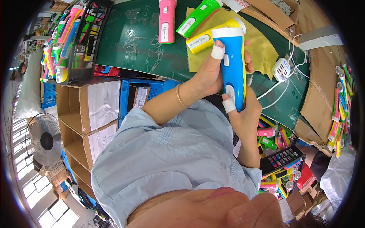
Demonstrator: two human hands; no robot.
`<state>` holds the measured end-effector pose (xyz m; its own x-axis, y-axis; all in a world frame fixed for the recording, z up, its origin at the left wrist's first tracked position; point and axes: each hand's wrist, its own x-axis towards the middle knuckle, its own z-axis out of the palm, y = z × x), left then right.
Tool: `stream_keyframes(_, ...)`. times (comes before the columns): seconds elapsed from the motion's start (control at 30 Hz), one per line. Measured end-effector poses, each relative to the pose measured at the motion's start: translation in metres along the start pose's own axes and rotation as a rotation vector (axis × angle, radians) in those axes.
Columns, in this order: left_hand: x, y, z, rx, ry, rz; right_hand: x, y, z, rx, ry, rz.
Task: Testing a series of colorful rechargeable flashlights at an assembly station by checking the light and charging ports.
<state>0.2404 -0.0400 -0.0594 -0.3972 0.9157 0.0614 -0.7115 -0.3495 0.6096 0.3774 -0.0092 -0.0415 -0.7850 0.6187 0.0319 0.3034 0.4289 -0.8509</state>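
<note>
A blue flashlight (232, 64) with a white head and a yellow edge stands out over the green table, held in both hands. My left hand (213, 72) closes round its upper part, thumb wrapped in white tape, fingertips showing past the far side. Around the lower end, my right hand (248, 117) is closed too, its taped thumb beside the white label. Just beyond lies a yellow flashlight (201, 42) on a yellow cloth (262, 53). A green flashlight (198, 18) and a pink flashlight (166, 22) rest farther left.
A white multi-port USB charger (281, 70) with cables sits right on the table (129, 34). Black crates of flashlights stand at left (81, 41) and lower right (283, 157). Cardboard boxes (323, 91) edge the right; a fan (46, 140) stands left.
</note>
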Motion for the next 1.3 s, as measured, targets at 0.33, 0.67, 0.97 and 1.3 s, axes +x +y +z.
stream_keyframes(0.33, 0.002, 0.009, -0.012, 0.264, -0.006, 0.063, 0.019, 0.015, -0.017, -0.130, 0.622, -0.079)
stream_keyframes(0.67, 0.112, 0.232, -0.190, 2.114, 0.378, 0.786, 0.004, 0.061, -0.083, 0.602, 0.597, 0.096)
stream_keyframes(0.97, 0.124, 0.315, -0.216, 2.719, 0.237, 0.474, 0.044, 0.025, -0.026, 0.703, -0.096, 0.136)
stream_keyframes(1.3, 0.000, 0.083, -0.048, 0.684, 0.217, 0.052, 0.066, -0.006, 0.038, 0.422, 0.084, -0.208)
